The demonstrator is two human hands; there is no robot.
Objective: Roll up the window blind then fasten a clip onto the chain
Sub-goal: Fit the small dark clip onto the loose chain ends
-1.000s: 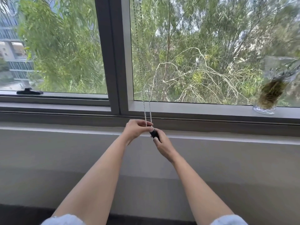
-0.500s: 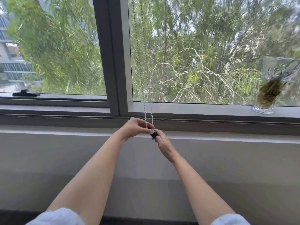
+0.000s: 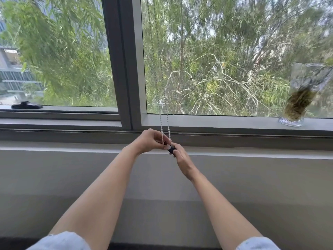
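Clip betw. both hands, at chain bottom.

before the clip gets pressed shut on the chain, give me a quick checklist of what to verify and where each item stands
1. Blind rolled up: ok, no blind fabric covers the glass in view.
2. Chain gathered: ok, both strands hang down into the left hand.
3. Clip in hand: ok, the right hand holds the black clip just under the left fingers.
4. Chain seated in the clip: cannot tell, fingers hide the contact.
5. Clip closed on the chain: cannot tell, its mouth is covered.
6. Glass vase on the sill: ok, far off to the right of both hands.
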